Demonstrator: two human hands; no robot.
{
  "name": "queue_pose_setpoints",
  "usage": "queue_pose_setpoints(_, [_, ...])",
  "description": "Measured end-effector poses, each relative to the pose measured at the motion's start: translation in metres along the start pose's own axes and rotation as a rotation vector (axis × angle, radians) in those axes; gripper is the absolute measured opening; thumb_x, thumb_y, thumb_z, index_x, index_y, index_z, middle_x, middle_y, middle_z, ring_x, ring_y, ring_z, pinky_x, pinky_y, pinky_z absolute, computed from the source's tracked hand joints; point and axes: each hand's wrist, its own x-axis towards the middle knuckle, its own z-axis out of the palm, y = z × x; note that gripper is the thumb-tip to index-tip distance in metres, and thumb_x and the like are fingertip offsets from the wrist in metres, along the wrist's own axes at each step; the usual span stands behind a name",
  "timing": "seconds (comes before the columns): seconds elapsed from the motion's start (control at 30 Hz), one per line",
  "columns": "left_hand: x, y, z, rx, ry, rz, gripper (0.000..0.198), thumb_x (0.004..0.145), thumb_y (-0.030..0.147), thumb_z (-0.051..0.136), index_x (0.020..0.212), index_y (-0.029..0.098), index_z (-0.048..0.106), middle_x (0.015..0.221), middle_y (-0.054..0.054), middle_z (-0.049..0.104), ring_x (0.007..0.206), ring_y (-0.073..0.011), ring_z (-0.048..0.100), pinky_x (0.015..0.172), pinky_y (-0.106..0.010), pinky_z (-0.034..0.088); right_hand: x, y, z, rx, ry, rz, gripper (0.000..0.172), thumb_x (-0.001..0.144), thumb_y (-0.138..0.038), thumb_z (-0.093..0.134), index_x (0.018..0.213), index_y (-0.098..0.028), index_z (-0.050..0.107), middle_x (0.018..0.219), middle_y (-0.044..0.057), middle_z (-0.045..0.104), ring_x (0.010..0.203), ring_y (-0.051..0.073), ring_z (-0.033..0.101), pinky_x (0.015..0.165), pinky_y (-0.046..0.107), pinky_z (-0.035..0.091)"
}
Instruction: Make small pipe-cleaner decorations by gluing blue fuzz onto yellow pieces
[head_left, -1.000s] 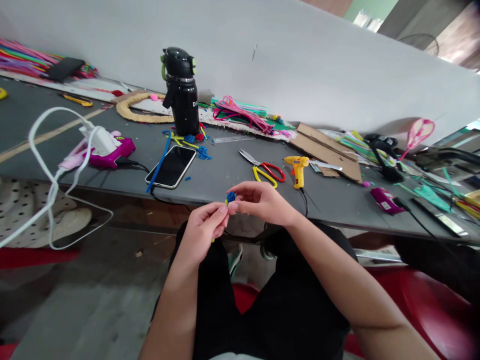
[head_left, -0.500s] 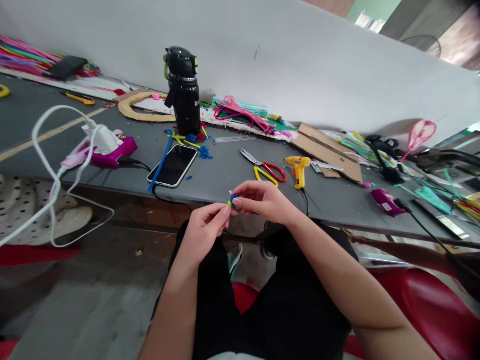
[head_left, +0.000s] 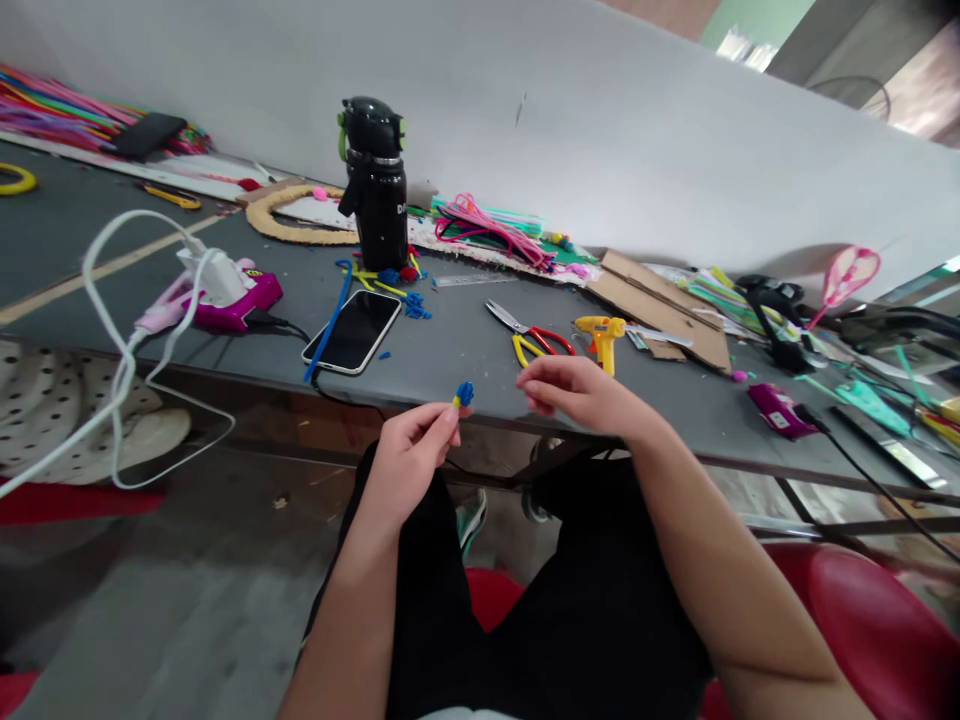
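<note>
My left hand (head_left: 412, 450) pinches a small piece of blue and yellow pipe cleaner (head_left: 465, 393) between thumb and fingertips, its fluffy blue end pointing up, just off the table's front edge. My right hand (head_left: 574, 390) is apart from it, over the table edge, fingers loosely bent and nothing visible in them. Just beyond the right fingers lie scissors (head_left: 551, 341) with one red and one yellow handle. A yellow hot glue gun (head_left: 604, 335) stands behind the right hand, which partly hides it.
A phone (head_left: 356, 330) with a blue pipe cleaner (head_left: 330, 325) across it lies left of centre. Behind it are a black bottle (head_left: 381, 210) and blue and yellow scraps (head_left: 416, 305). A purple power adapter (head_left: 240, 300) with white cables is left; cardboard (head_left: 660, 310) lies right.
My right hand has let go of the blue and yellow piece and moved right toward the scissors and glue gun. My left hand keeps the piece, its blue end now uncovered.
</note>
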Motion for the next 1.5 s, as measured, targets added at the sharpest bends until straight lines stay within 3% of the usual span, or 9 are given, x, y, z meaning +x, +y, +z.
queue_pose_setpoints(0.1, [0.001,0.000,-0.001,0.003,0.034,0.030,0.033,0.091,0.039,0.062,0.069,0.014,0.066,0.069,-0.002,0.056,0.049,-0.0060,0.036,0.045,-0.023,0.023,-0.026,0.012,-0.041,-0.333,-0.029,0.245,0.042,0.088,-0.058,0.057,0.080,-0.017,0.065,0.054,-0.002,0.054,0.048,0.010,0.047,0.050,0.024,0.038])
queue_pose_setpoints(0.23, [0.003,-0.002,0.001,0.003,0.101,0.065,0.024,0.088,0.037,0.066,0.081,0.016,0.074,0.068,-0.002,0.060,0.049,-0.0076,0.043,0.045,-0.022,0.032,-0.056,0.036,-0.089,-0.648,0.197,0.538,0.060,0.077,-0.074,0.058,0.060,-0.017,0.058,0.051,0.000,0.051,0.047,0.011,0.042,0.050,0.027,0.033])
queue_pose_setpoints(0.37, [0.004,-0.004,0.004,-0.045,0.119,0.068,0.021,0.085,0.035,0.071,0.090,0.017,0.078,0.067,-0.002,0.063,0.050,-0.0084,0.049,0.044,-0.021,0.039,-0.046,0.059,-0.105,-0.734,0.503,0.608,0.066,0.069,-0.078,0.063,0.087,-0.015,0.070,0.086,0.012,0.069,0.074,0.022,0.062,0.067,0.032,0.044])
queue_pose_setpoints(0.73, [0.007,-0.007,0.014,-0.154,0.196,-0.035,0.024,0.072,0.035,0.083,0.086,0.016,0.080,0.073,-0.006,0.074,0.061,-0.0150,0.069,0.060,-0.025,0.058,0.020,0.092,-0.093,-0.312,0.730,0.222,0.028,0.074,-0.041,0.066,0.085,-0.015,0.068,0.080,0.004,0.066,0.069,0.017,0.059,0.062,0.029,0.046])
queue_pose_setpoints(0.83, [0.008,-0.007,0.013,-0.192,0.209,-0.058,0.024,0.072,0.035,0.083,0.085,0.015,0.080,0.071,-0.006,0.073,0.060,-0.0130,0.067,0.057,-0.022,0.055,0.013,0.075,-0.080,-0.112,0.615,0.093,0.031,0.077,-0.038,0.066,0.100,-0.018,0.068,0.098,0.005,0.070,0.072,0.014,0.062,0.063,0.027,0.049])
queue_pose_setpoints(0.9, [0.009,-0.007,0.013,-0.213,0.218,-0.054,0.021,0.073,0.033,0.083,0.083,0.015,0.079,0.068,-0.004,0.071,0.057,-0.0102,0.062,0.053,-0.019,0.050,0.005,0.058,-0.064,-0.004,0.525,0.045,0.026,0.076,-0.037,0.071,0.093,-0.018,0.068,0.082,0.003,0.068,0.063,0.012,0.058,0.058,0.026,0.046])
queue_pose_setpoints(1.0, [0.011,-0.007,0.013,-0.231,0.241,-0.018,0.016,0.073,0.029,0.082,0.076,0.015,0.077,0.062,-0.002,0.067,0.052,-0.0075,0.056,0.049,-0.018,0.043,-0.010,0.034,-0.036,-0.032,0.376,0.103,0.022,0.080,-0.040,0.069,0.081,-0.019,0.067,0.060,0.000,0.057,0.052,0.012,0.049,0.049,0.026,0.039])
queue_pose_setpoints(1.2, [0.012,-0.010,0.014,-0.196,0.251,0.004,0.014,0.075,0.027,0.076,0.070,0.015,0.072,0.056,0.000,0.061,0.047,-0.0079,0.049,0.045,-0.021,0.036,-0.023,0.008,0.010,-0.126,0.135,-0.077,0.011,0.081,-0.033,0.068,0.080,-0.022,0.067,0.077,0.003,0.067,0.068,0.019,0.061,0.062,0.033,0.049])
queue_pose_setpoints(1.5, [0.014,-0.010,0.012,-0.214,0.264,0.042,0.015,0.076,0.028,0.076,0.072,0.014,0.073,0.053,0.002,0.056,0.043,-0.0063,0.044,0.042,-0.020,0.030,0.034,0.040,0.001,-0.238,0.425,0.023,0.043,0.074,-0.056,0.074,0.098,-0.020,0.073,0.088,0.006,0.070,0.080,0.021,0.063,0.073,0.034,0.050])
